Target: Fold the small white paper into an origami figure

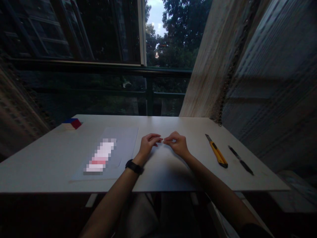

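Observation:
My left hand (150, 143), with a dark band on its wrist, is above the middle of the white table (158, 180). Its thumb and fingers come together at a tiny pale thing, too small to name. My right hand (176, 142) meets it there, thumb and forefinger pinched at the same spot. To the right of my hands lies a yellow utility knife (217, 152) with its blade out. Beyond it rests a dark pen (240, 160). White paper sheets (128, 138) lie to the left of my left hand.
A cube with blue, red and pale faces (72, 124) sits at the table's far left corner. A blurred-out patch (102, 153) covers something on the sheets. Behind the table are a window with a dark rail (99, 67) and a beige curtain (205, 69).

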Motion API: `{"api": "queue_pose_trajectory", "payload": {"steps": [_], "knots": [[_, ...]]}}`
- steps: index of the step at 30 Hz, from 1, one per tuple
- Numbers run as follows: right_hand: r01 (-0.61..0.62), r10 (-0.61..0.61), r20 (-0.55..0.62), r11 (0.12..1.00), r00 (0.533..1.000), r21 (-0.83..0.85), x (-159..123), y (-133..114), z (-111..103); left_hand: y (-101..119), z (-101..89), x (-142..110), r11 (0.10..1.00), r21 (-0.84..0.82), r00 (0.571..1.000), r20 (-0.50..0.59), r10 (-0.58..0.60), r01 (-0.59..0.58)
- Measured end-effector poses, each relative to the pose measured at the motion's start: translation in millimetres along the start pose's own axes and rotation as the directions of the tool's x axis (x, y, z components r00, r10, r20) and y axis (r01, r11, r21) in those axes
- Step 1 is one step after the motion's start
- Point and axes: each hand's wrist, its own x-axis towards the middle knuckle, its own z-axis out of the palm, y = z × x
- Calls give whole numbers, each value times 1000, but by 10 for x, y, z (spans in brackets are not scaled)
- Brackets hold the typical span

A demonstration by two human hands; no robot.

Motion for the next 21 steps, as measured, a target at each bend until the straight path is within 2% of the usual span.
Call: {"api": "queue_pose_trajectory", "payload": {"steps": [3, 7, 12, 16, 21], "knots": [[-77, 77, -8, 997, 997, 10, 1, -8, 6, -4, 3, -5, 1000, 7, 1000, 9, 4, -4], [-186, 184, 28, 977, 982, 102, -3, -28, 17, -2, 3, -6, 999, 39, 999, 33, 23, -25], [-174, 172, 44, 983, 984, 55, -7, -60, 7, -22, 22, -23, 976, 179, 990, 97, 105, -121], [-170, 164, 79, 982, 983, 80, 5, -16, 7, -89, 42, -50, 914, 343, 976, 86, 201, -218], [-274, 253, 146, 950, 956, 148, 12, 55, 35, -148, 30, -26, 895, 388, 975, 51, 217, -220]]}}
